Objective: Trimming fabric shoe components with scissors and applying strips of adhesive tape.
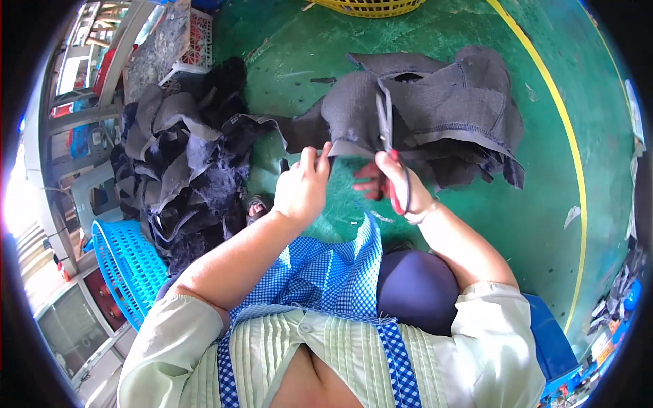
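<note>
I am holding a piece of dark grey fabric (pixel 435 102) up in front of me, above the green floor (pixel 476 224), and it is hanging limp and folding over itself, so I am judging it light, soft and floppy, with no stiffness of its own. My left hand (pixel 301 187) is closing on the near edge of the fabric, thumb and fingers pinching it tight where a lighter stitched band is running along the cloth; that firm hem seems the best place to take hold, since the fuzzy, fraying middle would likely stretch or slip. My right hand (pixel 398 180) is wrapping around the red loops of a pair of scissors (pixel 389 146), whose slim dark blades are pointing up across the fabric, just to the right of my left hand's grip; I cannot tell how far the blades are parted. The cloth is looking thick and felt-like, with ragged cut edges and a seam of pale thread. To the left of the fabric a pile of dark scraps (pixel 180 163) is lying heaped on the floor, and below that pile a blue plastic basket (pixel 129 265) with an open lattice wall is standing. Beyond the fabric a yellow basket (pixel 371 7) is showing at the top edge.
</note>
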Tool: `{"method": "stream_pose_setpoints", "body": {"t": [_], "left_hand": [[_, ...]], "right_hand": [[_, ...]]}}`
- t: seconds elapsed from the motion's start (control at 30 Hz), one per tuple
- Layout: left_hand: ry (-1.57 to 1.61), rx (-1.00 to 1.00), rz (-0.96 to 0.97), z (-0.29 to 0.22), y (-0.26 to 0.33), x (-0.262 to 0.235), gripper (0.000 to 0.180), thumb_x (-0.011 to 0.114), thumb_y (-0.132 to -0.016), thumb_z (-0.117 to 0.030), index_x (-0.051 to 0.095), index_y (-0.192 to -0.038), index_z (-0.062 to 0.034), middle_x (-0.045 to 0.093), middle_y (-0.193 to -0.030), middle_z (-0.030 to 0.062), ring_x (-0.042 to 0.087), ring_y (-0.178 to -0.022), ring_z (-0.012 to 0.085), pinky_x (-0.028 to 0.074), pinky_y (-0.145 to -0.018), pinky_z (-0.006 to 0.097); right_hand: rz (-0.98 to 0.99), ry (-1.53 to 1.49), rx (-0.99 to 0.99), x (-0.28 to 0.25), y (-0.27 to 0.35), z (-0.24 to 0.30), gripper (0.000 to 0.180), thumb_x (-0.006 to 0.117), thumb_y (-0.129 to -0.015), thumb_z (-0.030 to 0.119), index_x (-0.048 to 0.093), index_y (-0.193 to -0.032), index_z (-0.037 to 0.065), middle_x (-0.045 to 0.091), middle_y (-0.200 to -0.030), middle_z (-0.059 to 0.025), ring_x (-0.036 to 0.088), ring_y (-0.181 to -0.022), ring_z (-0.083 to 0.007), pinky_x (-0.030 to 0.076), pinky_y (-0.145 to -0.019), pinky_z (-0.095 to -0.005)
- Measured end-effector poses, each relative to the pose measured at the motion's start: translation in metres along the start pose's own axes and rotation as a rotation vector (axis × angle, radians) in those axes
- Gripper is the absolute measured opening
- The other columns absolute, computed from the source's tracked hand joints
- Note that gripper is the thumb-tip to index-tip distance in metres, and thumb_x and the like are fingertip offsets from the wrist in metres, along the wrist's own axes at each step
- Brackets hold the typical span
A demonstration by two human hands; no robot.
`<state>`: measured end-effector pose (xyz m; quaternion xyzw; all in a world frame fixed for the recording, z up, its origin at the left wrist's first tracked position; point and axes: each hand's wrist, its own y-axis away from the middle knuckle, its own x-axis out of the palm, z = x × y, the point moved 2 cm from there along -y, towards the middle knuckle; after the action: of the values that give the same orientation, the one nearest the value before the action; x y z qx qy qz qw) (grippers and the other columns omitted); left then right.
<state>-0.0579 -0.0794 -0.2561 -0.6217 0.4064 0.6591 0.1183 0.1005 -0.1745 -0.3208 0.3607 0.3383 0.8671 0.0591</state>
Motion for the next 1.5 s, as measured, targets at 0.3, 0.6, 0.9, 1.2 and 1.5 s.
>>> {"method": "stream_pose_setpoints", "body": {"t": [0.3,0.6,0.9,1.2,1.5], "left_hand": [[0.404,0.35,-0.623,0.021,-0.007,-0.043,0.099,0.082,-0.05,-0.005,0.031,-0.135,0.0024,0.043,-0.13,0.0238,0.045,-0.117,0.038,0.045,-0.093,0.042],[0.231,0.083,0.009,0.035,-0.103,-0.028,0.041,0.069,-0.076,-0.033,0.058,-0.104,-0.0056,0.066,-0.086,0.0178,0.064,-0.085,0.0358,0.051,-0.074,0.044],[0.238,-0.04,0.054,-0.02,-0.094,-0.002,0.044,0.068,-0.079,-0.034,0.046,-0.101,-0.0025,0.064,-0.081,0.0225,0.063,-0.08,0.0404,0.052,-0.071,0.047],[0.212,0.08,-0.097,-0.02,-0.065,0.001,0.034,0.064,-0.083,-0.031,0.048,-0.099,-0.0059,0.064,-0.073,0.0176,0.064,-0.07,0.0374,0.051,-0.062,0.045],[0.25,0.372,-0.309,-0.043,-0.012,-0.01,0.026,0.064,-0.071,-0.018,0.052,-0.088,-0.0033,0.054,-0.089,0.013,0.06,-0.078,0.0303,0.051,-0.062,0.04]], "right_hand": [[-0.335,0.325,-0.828,0.057,0.004,0.104,0.02,0.07,-0.066,0.011,0.054,-0.074,0.003,0.048,-0.054,0.0008,0.044,-0.047,-0.0113,0.037,-0.045,-0.0292],[-1.091,0.267,-0.825,-0.15,0.05,0.14,0.027,0.072,-0.07,0.001,0.056,-0.091,-0.003,0.06,-0.088,-0.0076,0.057,-0.068,-0.0158,0.048,-0.059,-0.0276],[-0.822,-0.028,-0.872,-0.134,0.105,0.045,0.029,0.061,-0.092,0.031,0.057,-0.08,0.005,0.044,-0.052,0.0029,0.038,-0.039,-0.0084,0.03,-0.037,-0.0238],[-0.158,0.445,0.112,-0.075,0.03,-0.017,0.06,0.046,-0.089,0.062,0.057,-0.081,0.004,0.052,-0.065,-0.0016,0.051,-0.051,-0.0116,0.039,-0.045,-0.0252],[0.068,-0.014,-0.019,0.02,0.024,0.034,0.04,0.056,-0.092,0.041,0.06,-0.088,0.001,0.064,-0.076,-0.0077,0.06,-0.058,-0.0153,0.047,-0.052,-0.025]]}}
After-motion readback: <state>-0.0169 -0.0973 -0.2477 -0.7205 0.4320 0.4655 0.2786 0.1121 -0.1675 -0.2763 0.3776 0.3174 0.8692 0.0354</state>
